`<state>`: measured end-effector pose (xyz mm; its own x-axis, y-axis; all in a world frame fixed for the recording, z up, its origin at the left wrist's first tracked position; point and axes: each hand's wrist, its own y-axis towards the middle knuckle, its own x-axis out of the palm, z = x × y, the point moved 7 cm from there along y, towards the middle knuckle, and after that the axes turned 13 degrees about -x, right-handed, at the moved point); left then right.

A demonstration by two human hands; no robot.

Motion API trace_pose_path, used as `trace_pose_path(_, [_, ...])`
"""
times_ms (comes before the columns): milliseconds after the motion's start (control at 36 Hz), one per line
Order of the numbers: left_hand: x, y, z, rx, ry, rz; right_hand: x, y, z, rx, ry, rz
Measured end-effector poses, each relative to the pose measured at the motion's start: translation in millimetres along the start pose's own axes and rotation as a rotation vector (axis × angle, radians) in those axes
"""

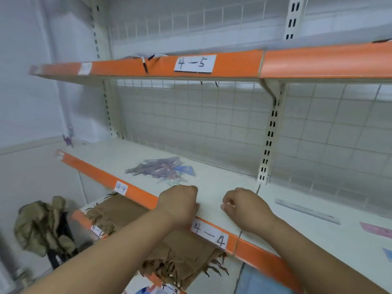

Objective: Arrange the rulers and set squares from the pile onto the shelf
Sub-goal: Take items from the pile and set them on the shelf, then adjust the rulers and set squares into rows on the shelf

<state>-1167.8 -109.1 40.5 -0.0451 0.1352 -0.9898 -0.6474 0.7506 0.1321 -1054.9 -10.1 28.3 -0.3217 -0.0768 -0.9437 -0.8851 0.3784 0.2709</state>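
Note:
A pile of clear, bluish and pinkish rulers and set squares [161, 169] lies on the white shelf [131, 158] labelled 4-4. My left hand [180, 201] rests on the shelf just in front of the pile with its fingers curled under. My right hand [244, 205] lies beside it to the right, thumb bent toward curled fingers. Blur hides whether either hand holds something clear. Further right on the shelf lie a clear ruler [307, 211], a pink set square [376, 229] and a blue piece [388, 254] at the frame's edge.
An orange-fronted upper shelf [233, 64] labelled 4-5 hangs overhead. A wire grid backs the shelves, and a slotted upright [269, 141] stands behind my right hand. A brown fringed scarf [169, 240] lies on the shelf below. An olive jacket [42, 225] sits lower left.

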Motion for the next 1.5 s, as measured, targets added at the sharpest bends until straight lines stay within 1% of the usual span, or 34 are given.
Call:
trace_pose_path(111, [-12,-7,-56,0.020,-0.002,0.036,10,18,-49,-0.001,-0.010,0.029])
trace_pose_path(278, [-18,-14,-128,0.018,-0.047,0.030,27,38,-107,0.028,-0.002,0.057])
trace_pose_path(417, [-13,-12,-165,0.025,-0.073,0.007,43,53,-140,0.037,-0.005,0.031])
trace_pose_path(556, [-9,7,-186,0.040,-0.099,0.020,50,79,-150,0.054,-0.033,0.025])
trace_pose_path(667, [-4,28,-198,0.042,-0.106,0.006,60,107,-151,0.051,-0.050,0.007])
trace_pose_path(806, [3,69,-209,0.036,-0.071,0.003,72,150,-140,0.050,-0.025,0.028])
trace_pose_path(917, [1,108,-207,0.055,-0.086,0.005,80,181,-123,0.054,-0.005,0.033])
trace_pose_path(1056, [4,153,-204,0.063,-0.109,0.025,78,224,-97,0.062,-0.046,0.042])
trace_pose_path(1194, [21,183,-201,0.070,-0.093,0.001,84,245,-83,0.073,-0.053,0.003])
trace_pose_path(1278, [28,199,-198,0.102,-0.098,-0.017,90,253,-71,0.111,-0.084,-0.013])
trace_pose_path(1361, [34,215,-196,0.140,-0.100,-0.033,92,259,-55,0.167,-0.114,0.011])
trace_pose_path(1500, [35,234,-195,0.184,-0.018,-0.086,99,260,-41,0.280,-0.140,0.022])
